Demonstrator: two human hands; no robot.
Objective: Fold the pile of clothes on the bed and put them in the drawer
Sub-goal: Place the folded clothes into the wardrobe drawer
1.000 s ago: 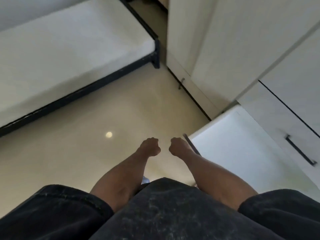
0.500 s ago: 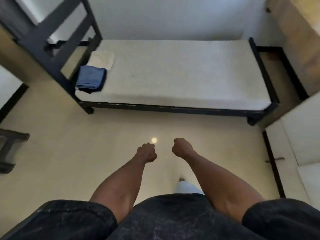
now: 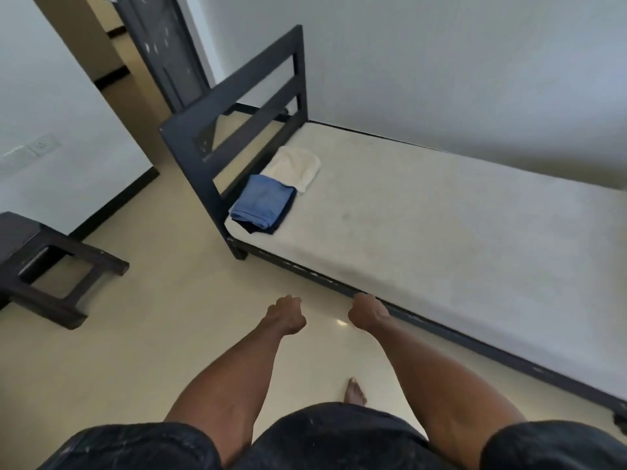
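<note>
Folded clothes (image 3: 263, 203) on bed (image 3: 441, 232), beside headboard (image 3: 237, 106)

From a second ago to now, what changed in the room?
The view swung left, away from the open drawer, to the bed. The folded blue clothes and white towel at its head came into sight and now look nearer. The left hand and right hand stayed as closed fists, held out in front, holding nothing.

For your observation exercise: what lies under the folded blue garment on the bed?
Under the folded blue garment a dark piece of cloth shows at its right and near edges, lying on the mattress. How far it extends, and whether more lies beneath, is hidden.
</note>
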